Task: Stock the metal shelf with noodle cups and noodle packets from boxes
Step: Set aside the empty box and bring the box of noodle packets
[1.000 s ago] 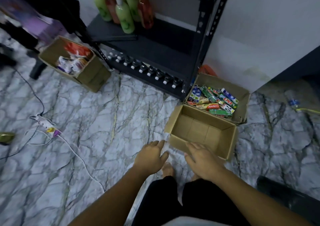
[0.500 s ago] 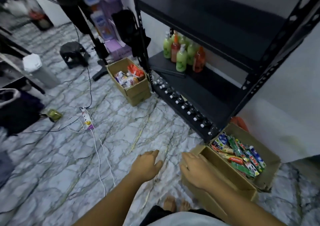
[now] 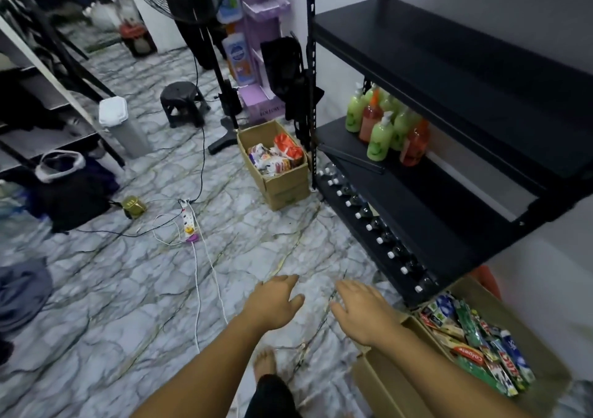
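Your left hand (image 3: 274, 302) and right hand (image 3: 362, 311) hover empty, fingers loosely spread. The noodle box (image 3: 284, 186) sits far, just left of the metal shelf (image 3: 449, 64), lengthwise near-to-far; a toothpaste box (image 3: 471, 292) lies near right.

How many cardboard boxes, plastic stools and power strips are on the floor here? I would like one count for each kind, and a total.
Cardboard boxes: 3 (noodle box, toothpaste box, box under the right forearm)
Stool: 1
Power strip: 1
Total: 5
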{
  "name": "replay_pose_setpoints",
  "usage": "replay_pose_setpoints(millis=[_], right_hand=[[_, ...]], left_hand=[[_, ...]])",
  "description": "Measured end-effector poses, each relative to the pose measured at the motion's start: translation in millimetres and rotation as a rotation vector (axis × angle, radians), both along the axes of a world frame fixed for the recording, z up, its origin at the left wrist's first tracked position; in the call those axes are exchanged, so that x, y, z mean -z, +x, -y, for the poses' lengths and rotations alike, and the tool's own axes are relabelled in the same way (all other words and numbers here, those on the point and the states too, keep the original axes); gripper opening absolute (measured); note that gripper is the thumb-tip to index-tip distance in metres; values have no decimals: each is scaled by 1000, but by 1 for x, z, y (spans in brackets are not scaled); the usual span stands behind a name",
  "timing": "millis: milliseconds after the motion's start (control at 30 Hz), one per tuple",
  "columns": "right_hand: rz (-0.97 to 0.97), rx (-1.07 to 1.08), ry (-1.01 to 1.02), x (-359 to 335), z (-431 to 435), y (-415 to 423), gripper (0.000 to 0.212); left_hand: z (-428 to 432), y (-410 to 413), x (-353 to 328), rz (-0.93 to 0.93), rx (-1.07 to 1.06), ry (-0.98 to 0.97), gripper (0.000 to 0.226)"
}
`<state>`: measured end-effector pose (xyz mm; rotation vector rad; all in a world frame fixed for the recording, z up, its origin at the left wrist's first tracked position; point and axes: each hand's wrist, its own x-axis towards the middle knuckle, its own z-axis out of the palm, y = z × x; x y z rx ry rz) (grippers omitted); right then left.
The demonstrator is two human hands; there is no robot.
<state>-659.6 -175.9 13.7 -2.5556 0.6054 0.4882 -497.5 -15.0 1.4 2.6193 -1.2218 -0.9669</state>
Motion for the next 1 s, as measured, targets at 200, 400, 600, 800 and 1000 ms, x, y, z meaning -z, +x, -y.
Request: replay_pose_setpoints(millis=[200, 400, 600, 800, 1000], right_hand=[[-8, 41, -21, 4, -4, 79, 61], [-1, 189, -18, 2, -12, 162, 58], [17, 265, -66, -11, -15, 235, 58], [-13, 296, -70, -15, 2, 287, 57], [-10, 341, -69, -14, 37, 330, 62]], left_hand=[[8, 84, 4, -3, 70, -6, 62], [15, 178, -2, -20, 168, -21, 66], [32, 263, -9, 33, 270, -26, 63], [58, 319, -10, 17, 312, -30, 63], [95, 368, -21, 30, 340, -37, 61]])
